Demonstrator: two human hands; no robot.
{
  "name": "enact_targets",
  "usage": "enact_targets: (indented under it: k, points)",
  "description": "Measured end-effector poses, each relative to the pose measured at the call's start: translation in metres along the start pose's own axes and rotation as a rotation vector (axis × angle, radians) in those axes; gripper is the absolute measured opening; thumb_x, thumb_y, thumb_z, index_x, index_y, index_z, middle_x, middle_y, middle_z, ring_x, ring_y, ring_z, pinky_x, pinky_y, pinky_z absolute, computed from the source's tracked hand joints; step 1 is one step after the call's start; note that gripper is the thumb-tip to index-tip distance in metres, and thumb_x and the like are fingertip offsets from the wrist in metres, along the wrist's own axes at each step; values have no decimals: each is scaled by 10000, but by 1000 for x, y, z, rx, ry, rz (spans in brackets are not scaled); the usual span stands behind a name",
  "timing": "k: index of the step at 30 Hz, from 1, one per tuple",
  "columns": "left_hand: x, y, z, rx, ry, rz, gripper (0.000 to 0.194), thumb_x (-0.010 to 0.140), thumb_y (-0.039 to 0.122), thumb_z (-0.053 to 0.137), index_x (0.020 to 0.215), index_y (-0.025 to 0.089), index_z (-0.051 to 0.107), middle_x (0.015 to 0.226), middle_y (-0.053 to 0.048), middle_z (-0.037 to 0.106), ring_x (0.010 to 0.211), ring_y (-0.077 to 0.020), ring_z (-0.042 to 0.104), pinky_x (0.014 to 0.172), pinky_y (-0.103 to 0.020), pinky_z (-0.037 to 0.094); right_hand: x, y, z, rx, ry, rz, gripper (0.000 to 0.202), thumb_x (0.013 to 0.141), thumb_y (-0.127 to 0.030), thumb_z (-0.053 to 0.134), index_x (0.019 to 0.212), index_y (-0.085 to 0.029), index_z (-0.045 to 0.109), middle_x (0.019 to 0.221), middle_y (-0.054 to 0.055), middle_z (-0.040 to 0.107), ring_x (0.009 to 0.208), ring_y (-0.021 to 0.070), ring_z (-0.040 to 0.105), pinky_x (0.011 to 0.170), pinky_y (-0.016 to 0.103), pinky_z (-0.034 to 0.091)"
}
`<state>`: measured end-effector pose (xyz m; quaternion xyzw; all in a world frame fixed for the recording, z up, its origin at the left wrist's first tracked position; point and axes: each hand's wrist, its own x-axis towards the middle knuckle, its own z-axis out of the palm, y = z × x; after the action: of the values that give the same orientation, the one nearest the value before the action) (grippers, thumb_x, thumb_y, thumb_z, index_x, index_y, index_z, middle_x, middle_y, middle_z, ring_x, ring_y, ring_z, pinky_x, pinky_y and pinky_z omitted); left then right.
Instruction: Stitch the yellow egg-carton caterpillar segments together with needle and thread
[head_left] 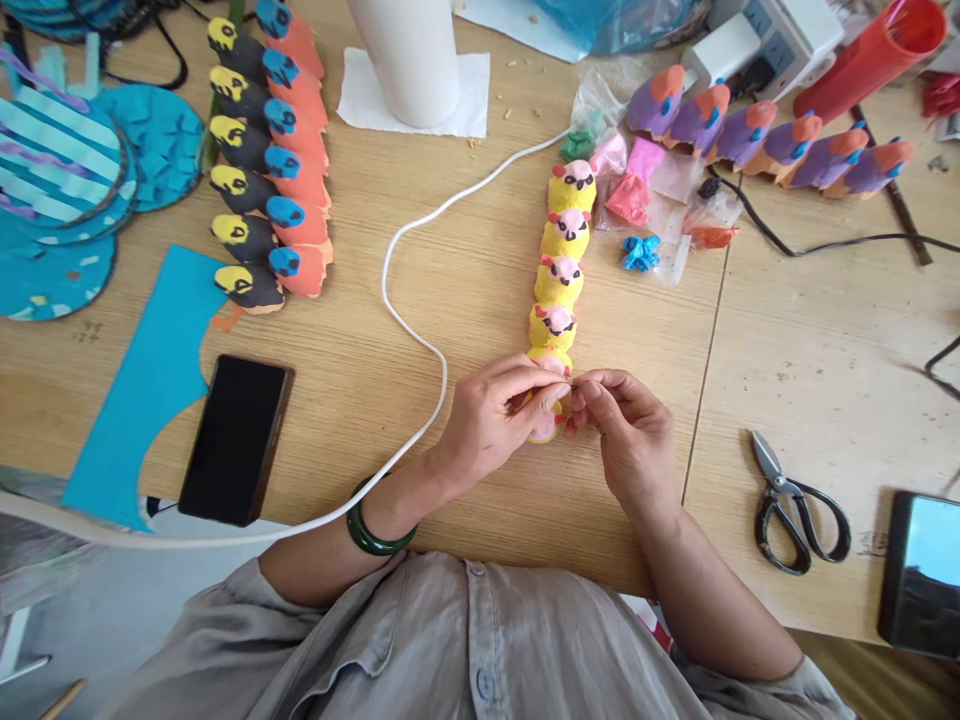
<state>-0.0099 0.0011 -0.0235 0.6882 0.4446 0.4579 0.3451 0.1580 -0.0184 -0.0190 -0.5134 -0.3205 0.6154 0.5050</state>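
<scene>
The grip of the left hand [484, 412] is pinched shut, thumb to forefinger; the right hand's [636, 432] is closed likewise, the fingertips of both meeting on a tiny dark bit [573, 386], probably modelling clay; they are over the near end of the yellow bumpy strip [559, 283], which lies lengthwise on the wooden surface [480, 270], pink faces up; beside its far end are small clay bags [628, 200]; the white cable [386, 270] curves to its left; black-handled scissors [796, 510] lie well apart, right.

bright even light, soft shadows, edges stretched
</scene>
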Motion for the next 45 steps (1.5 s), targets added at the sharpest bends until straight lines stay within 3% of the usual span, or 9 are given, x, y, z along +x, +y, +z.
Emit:
enact_targets:
  k: [8,13,18,25,33,45]
  points:
    - [1,2,-2,8,-1,-9,57,976,156,739,969,160,795,951,-48,815,784,-107,730,677,-201,541,0,-4,1,-173,46,-82,202,833,-397,887,849,-230,774,729,-20,720,564,104,638,538,243,584]
    - [7,6,-10,27,58,-89,215,1038,265,669,904,159,800,823,-36,773,715,-110,652,645,-236,482,6,2,-2,-249,67,-129,203,859,-405,855,825,-229,759,715,-23,696,561,98,586,538,245,537]
    - [9,3,-11,-73,94,-177,218,1053,300,640,981,177,804,871,-30,768,783,-122,671,703,-240,512,7,10,-3,-260,45,-174,157,884,-378,836,844,-240,773,768,-17,706,600,102,583,591,258,538]
    - [7,-6,-9,-87,74,-213,184,1042,289,650,1064,200,810,928,-33,771,848,-136,686,733,-242,528,8,17,-4,-278,16,-219,112,914,-357,813,887,-256,772,904,9,708,800,152,659,694,297,552]
    - [6,-9,-7,-93,42,-218,159,1020,266,676,1087,197,802,946,-39,758,861,-145,675,735,-249,524,10,19,-6,-274,0,-214,79,929,-332,799,906,-262,771,917,5,697,817,153,649,702,302,543]
    - [6,-9,-8,-89,42,-214,161,1023,251,660,1080,202,801,939,-34,757,845,-141,668,744,-249,532,9,19,-6,-349,-10,-226,172,942,-421,772,928,-251,750,949,27,706,847,175,675,682,311,580]
